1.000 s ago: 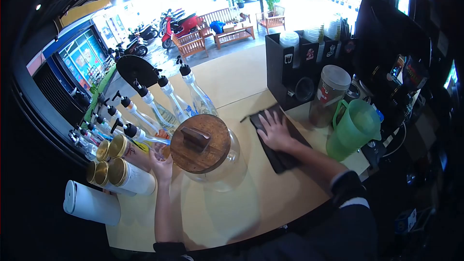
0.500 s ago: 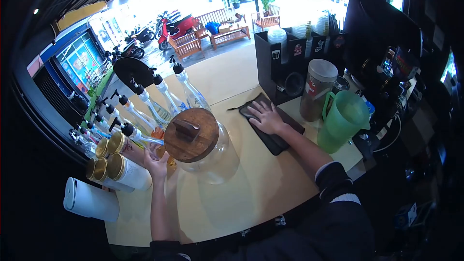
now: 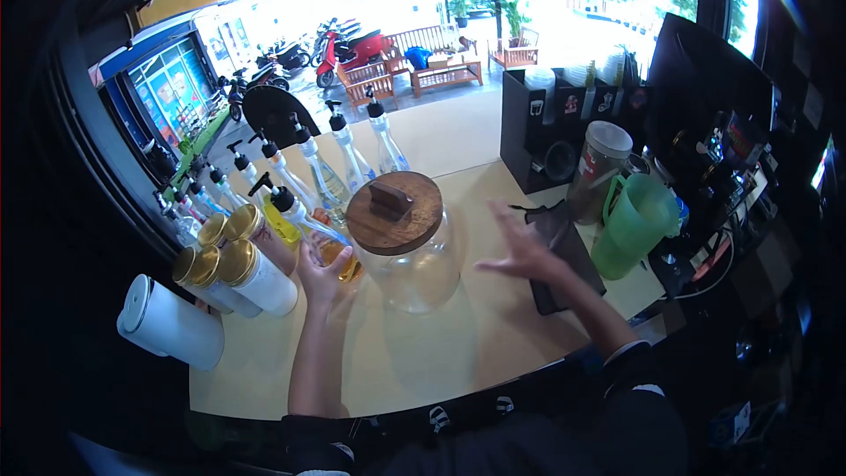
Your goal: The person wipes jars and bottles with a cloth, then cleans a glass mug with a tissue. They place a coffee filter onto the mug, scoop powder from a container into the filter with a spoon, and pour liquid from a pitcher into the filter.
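Observation:
My left hand [image 3: 322,275] is closed round the lower part of a pump bottle [image 3: 322,238] of amber liquid, thumb on its near right side. Just right of that bottle stands a large clear glass jar [image 3: 412,278] with a round wooden lid [image 3: 394,213]. My right hand [image 3: 526,251] holds nothing, its fingers spread, over the counter between the jar and a dark flat pouch [image 3: 564,256]. The pouch lies partly under my right forearm in this view.
Several more pump bottles [image 3: 357,159] stand behind. Gold-lidded canisters [image 3: 257,278] and a white container [image 3: 176,322] are at the left. A green pitcher [image 3: 636,225], a powder-filled canister [image 3: 599,172] and a black cup organizer [image 3: 529,154] occupy the right side.
My right hand has come off the pouch and moved left of it. The pouch has shifted right, toward the pitcher. My left hand stays at the amber bottle; the whole view has shifted.

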A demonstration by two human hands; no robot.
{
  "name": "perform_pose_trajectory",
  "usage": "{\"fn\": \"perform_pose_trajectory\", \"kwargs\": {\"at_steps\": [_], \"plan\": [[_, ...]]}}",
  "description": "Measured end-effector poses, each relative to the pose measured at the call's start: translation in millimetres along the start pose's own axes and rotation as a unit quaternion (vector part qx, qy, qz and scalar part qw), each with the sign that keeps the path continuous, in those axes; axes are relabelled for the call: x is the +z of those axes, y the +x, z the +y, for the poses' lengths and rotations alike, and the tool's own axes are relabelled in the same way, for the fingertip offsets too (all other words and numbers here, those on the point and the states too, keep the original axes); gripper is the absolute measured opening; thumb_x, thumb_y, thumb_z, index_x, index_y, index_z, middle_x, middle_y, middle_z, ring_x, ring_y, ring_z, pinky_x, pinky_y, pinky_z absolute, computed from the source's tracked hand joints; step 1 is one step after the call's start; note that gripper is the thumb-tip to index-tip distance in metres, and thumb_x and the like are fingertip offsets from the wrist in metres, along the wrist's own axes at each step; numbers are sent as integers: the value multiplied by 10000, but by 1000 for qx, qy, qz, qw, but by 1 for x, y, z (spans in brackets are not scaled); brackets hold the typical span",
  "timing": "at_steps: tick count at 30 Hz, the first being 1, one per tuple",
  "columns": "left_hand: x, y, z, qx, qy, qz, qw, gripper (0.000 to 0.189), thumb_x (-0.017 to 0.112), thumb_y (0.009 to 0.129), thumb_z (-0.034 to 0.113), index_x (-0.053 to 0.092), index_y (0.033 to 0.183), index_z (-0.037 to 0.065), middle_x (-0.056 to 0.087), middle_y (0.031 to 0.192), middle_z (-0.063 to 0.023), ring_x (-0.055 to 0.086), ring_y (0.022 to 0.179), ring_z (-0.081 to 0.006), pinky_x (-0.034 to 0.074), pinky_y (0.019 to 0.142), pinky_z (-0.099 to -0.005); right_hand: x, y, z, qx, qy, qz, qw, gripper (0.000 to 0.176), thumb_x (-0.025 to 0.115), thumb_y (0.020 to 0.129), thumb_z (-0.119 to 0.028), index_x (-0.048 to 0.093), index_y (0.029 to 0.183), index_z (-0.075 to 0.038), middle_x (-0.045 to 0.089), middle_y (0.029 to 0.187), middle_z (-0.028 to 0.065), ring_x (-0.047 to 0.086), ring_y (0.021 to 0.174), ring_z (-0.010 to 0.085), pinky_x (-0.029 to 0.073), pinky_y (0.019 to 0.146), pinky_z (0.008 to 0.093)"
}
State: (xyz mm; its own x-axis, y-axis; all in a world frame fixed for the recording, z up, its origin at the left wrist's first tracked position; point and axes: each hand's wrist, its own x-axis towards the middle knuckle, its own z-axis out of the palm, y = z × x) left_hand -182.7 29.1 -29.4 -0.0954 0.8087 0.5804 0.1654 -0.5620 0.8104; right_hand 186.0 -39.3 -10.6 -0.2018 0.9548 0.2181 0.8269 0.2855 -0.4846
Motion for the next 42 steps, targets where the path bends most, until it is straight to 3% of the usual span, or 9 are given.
{"fn": "perform_pose_trajectory", "kwargs": {"at_steps": [1,3,9,19,23,26,33,39,42], "plan": [[2,-1,2,-4,1,1,1000,615,788,703,60,447,1201,-58,550,1130,-131,546,1059,-186,418,943,-296,13,3,-20,-102,163,31,981,1242,746,660,-570,-22,1450,3,89,1498,243,108,1396,379,145,1104,562],[6,-4,3,-5,8,6,1000,631,787,701,55,437,1213,-61,547,1144,-139,539,1084,-194,408,956,-298,32,5,-60,-132,206,57,968,1414,839,550,-537,-126,1428,10,33,1489,261,75,1395,390,151,1122,503],[13,-6,-4,-3,-3,4,1000,631,772,707,18,421,1226,-59,537,1164,-152,528,1112,-212,385,991,-314,54,14,-98,-101,264,167,944,1422,903,501,-408,-88,1427,18,56,1471,258,100,1391,372,165,1134,447],[28,-6,11,-22,-25,16,999,620,782,711,54,428,1204,-72,535,1158,-160,531,1092,-212,398,987,-321,37,28,-60,-99,237,275,927,1316,919,487,-322,71,1436,11,171,1461,207,227,1365,308,232,1119,407],[41,-11,21,-24,-24,12,999,639,787,709,68,425,1217,-76,549,1143,-162,547,1074,-204,410,972,-314,28,44,-41,-81,195,349,913,1310,916,477,-338,81,1432,-9,269,1368,225,303,1277,374,293,1062,454],[51,-14,24,-37,-21,0,999,647,791,704,76,430,1219,-76,553,1140,-159,552,1071,-202,416,966,-311,24,60,-30,-29,187,396,899,1293,911,502,-254,46,1441,-55,216,1393,246,270,1295,399,283,1066,476],[74,-19,35,-51,-24,-12,998,628,797,696,88,446,1193,-67,559,1124,-154,555,1063,-196,435,953,-308,20,108,-8,111,130,425,889,1301,893,527,-305,2,1443,-61,76,1446,256,149,1346,434,242,1086,501],[82,-19,30,-68,-5,-40,997,664,804,695,96,423,1212,-70,546,1136,-149,550,1079,-199,451,946,-305,14,107,0,19,-72,385,920,1158,853,599,-258,91,1465,-168,55,1455,244,111,1353,456,220,1063,586],[90,-17,29,-75,-7,-50,996,680,810,690,110,418,1215,-74,546,1141,-155,553,1082,-203,457,949,-310,11,113,7,-25,-36,398,916,1084,837,628,-210,143,1461,-207,77,1455,228,107,1356,456,210,1056,617]]}}
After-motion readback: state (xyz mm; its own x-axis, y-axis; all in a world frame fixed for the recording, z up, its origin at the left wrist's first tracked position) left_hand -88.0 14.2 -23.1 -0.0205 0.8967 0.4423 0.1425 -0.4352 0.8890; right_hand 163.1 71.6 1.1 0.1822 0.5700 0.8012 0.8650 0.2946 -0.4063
